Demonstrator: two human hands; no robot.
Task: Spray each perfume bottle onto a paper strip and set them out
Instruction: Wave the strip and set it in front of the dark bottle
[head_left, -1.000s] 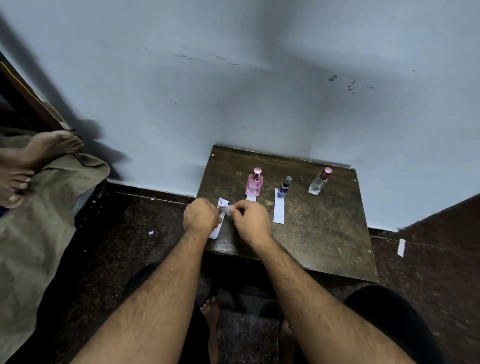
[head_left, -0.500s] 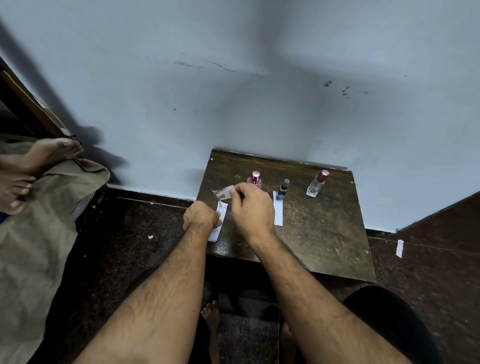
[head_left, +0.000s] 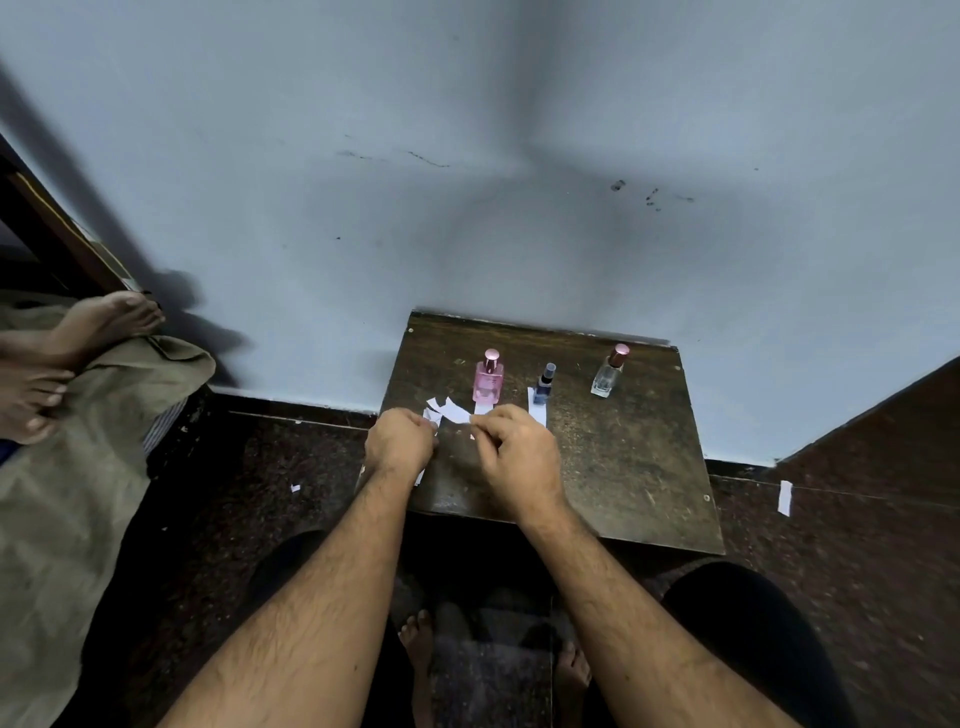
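Note:
Three perfume bottles stand in a row at the back of a small dark wooden table (head_left: 639, 467): a pink bottle (head_left: 488, 382), a small blue bottle (head_left: 544, 385) and a clear bottle with a rose cap (head_left: 609, 371). A white paper strip (head_left: 536, 410) lies in front of the blue bottle. My left hand (head_left: 399, 441) pinches a bunch of white paper pieces (head_left: 432, 410) at the table's front left. My right hand (head_left: 514, 457) pinches one white paper strip (head_left: 457, 410), just in front of the pink bottle.
The table stands against a pale blue wall. Another person's bare feet (head_left: 67, 353) rest on an olive cloth (head_left: 78, 467) at the left. Paper scraps (head_left: 784, 498) lie on the dark floor (head_left: 249, 467). My own feet (head_left: 418, 639) show below the table.
My right hand lifted a strip toward the pink bottle, then came back down near my left hand. The pink bottle is in full view again. The bottles have not moved.

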